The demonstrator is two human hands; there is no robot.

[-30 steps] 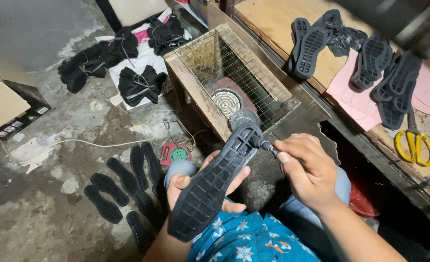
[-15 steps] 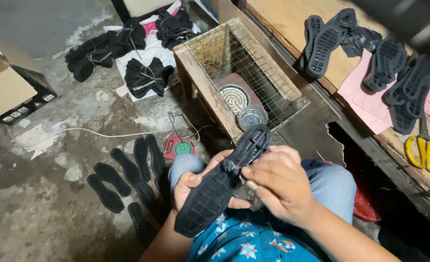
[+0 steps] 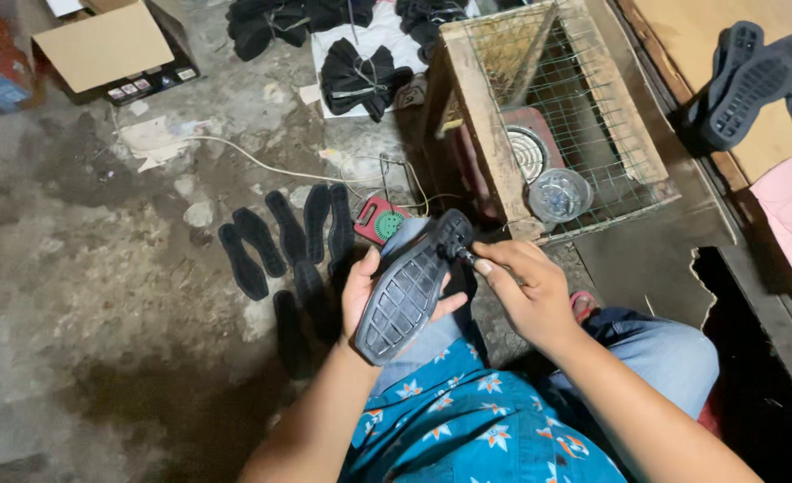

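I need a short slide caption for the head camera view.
Left hand holds a black shoe sole; right hand works at its heel with a small tool.

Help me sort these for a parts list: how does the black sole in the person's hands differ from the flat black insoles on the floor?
The sole is thick, with a blocky tread pattern; the insoles look thin and smooth. The sole is held tilted in the left hand, while the right hand works at its end; the insoles lie flat and untouched on the concrete floor. Both are black and foot-shaped.

Insoles point(image 3: 289, 246) lie on the floor left of the wire crate point(image 3: 557, 116).
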